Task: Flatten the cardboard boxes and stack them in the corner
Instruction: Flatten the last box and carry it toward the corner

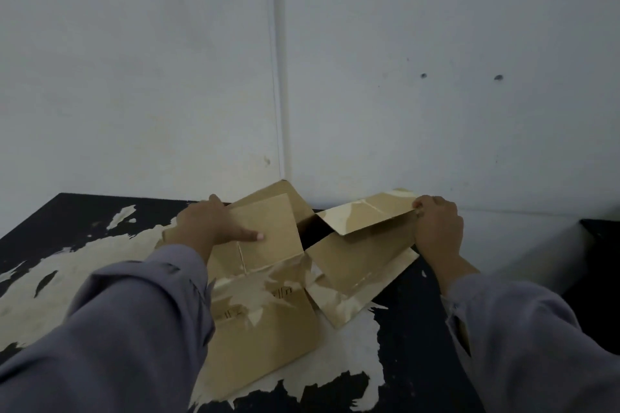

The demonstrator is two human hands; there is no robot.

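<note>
A: Progress?

B: Partway, I'd say. One cardboard box on the worn black worktop, pushed against the wall corner. Mostly collapsed, panels splayed, not flat yet. A dark gap is still open in the middle, between the two raised flaps.

A: Hands?

B: Left hand lies on the left flap, fingers straight, pressing it down, no grip. Right hand has a closed grip: fingers curled, pinching the edge of the right flap, which stands tilted up off the panel below.

A: Other boxes? A stack?

B: Can't tell. Could be more than one flattened piece overlapping under there; the layers are hard to separate. No clear separate pile in view.

A: Anything inside the box?

B: Nothing visible. The gap is just dark; can't see in.

A: What's left?

B: Judging from this: fold that right flap down, squash the gap shut, square the piece into the corner. Torn paper skin and bits of tape on the panels shouldn't matter.
</note>
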